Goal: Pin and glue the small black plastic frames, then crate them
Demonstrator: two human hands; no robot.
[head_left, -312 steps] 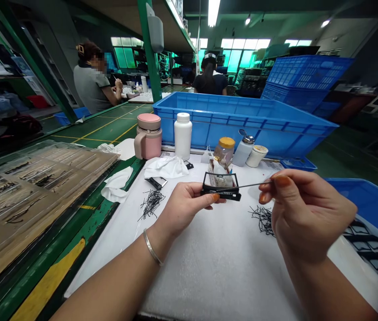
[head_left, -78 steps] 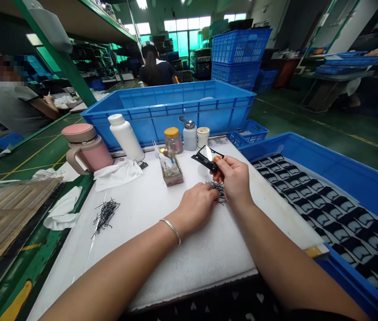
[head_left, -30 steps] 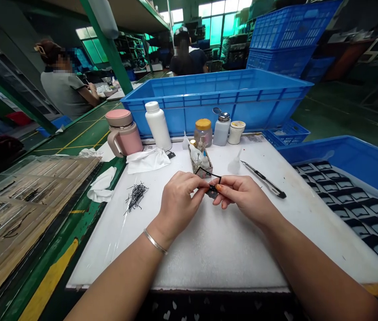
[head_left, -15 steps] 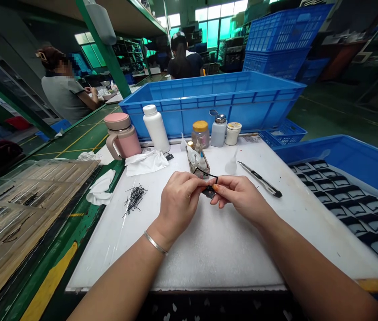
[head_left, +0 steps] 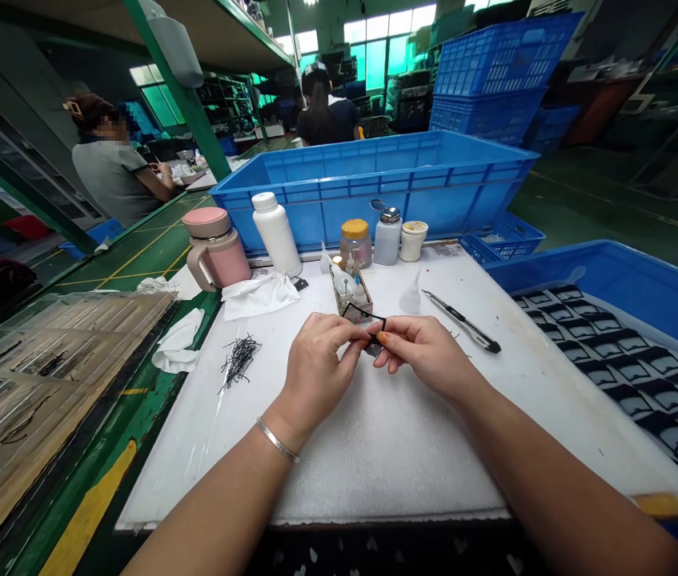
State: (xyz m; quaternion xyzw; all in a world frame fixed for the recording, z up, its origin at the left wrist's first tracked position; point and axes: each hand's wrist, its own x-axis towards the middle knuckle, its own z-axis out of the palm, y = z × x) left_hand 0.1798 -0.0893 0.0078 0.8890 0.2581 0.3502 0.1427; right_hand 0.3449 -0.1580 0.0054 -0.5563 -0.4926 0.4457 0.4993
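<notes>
Over the white foam mat (head_left: pixel 399 448) my left hand (head_left: pixel 313 364) and my right hand (head_left: pixel 426 352) meet, each pinching one side of a small black rectangular frame (head_left: pixel 367 322). The frame sits a little above the mat, just in front of a small box of glue bottles (head_left: pixel 351 290). Both hands have their fingers closed on the frame. A pile of thin black pins (head_left: pixel 240 358) lies on the mat left of my left hand. A black-handled knife (head_left: pixel 462 321) lies to the right of my right hand.
A pink mug (head_left: pixel 214 246), white bottle (head_left: pixel 276 234), yellow-lidded jar (head_left: pixel 356 241) and dispenser bottle (head_left: pixel 387 235) stand before a big blue crate (head_left: pixel 375 188). A blue bin (head_left: pixel 632 320) of black frames is at right. Clear trays (head_left: pixel 44 352) lie at left. Two people work behind.
Over ten seconds my right hand set down the thin tool, took the frame beside the right bin, then both hands joined on it at mid-mat. In the last second little has moved.
</notes>
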